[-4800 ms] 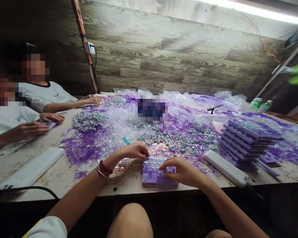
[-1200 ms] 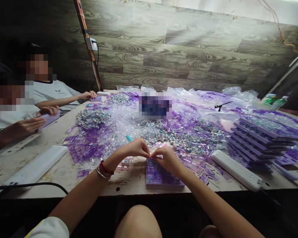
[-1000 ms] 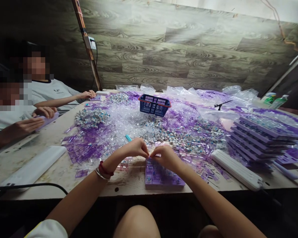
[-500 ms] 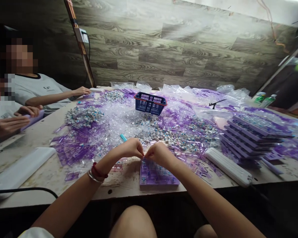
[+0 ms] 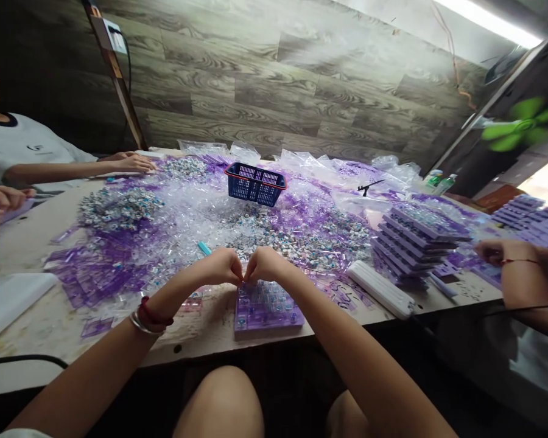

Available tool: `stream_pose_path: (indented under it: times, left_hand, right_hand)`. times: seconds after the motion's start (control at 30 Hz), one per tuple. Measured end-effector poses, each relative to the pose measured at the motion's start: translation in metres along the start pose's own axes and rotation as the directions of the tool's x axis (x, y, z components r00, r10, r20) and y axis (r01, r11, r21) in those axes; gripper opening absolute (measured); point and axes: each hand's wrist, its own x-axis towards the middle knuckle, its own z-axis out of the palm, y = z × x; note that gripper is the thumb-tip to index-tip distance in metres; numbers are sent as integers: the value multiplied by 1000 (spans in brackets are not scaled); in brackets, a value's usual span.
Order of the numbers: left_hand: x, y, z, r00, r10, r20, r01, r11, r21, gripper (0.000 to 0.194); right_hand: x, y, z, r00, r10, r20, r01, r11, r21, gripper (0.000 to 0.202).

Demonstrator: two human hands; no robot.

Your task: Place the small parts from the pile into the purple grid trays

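A purple tray (image 5: 269,325) bearing clear, blocky pieces lies at the table's front edge. Over its far left corner, my left hand (image 5: 226,266) and my right hand (image 5: 265,266) meet with pinched fingertips. Whatever is between those fingertips is too small to make out. Just beyond the hands spreads a heap of small white and blue parts (image 5: 296,246). A turquoise stick (image 5: 204,248) lies near my left wrist.
A dark blue basket (image 5: 254,185) stands mid-table. Stacked purple trays (image 5: 406,246) and a white power strip (image 5: 381,289) are at right. A co-worker's hand (image 5: 491,250) is farther right; other co-workers sit at left. Purple pieces (image 5: 95,267) lie left.
The view has swung right, bringing a green fan and a co-worker's arm at right into sight. My hands remain together at the tray's far left corner.
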Motion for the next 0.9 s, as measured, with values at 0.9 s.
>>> stream_pose_path:
  times: [0.9]
  left_hand:
    - [8, -16, 28, 850, 277, -448, -133, 936, 326, 35]
  right_hand:
    - [35, 89, -25, 685, 421, -594, -376, 903, 206, 52]
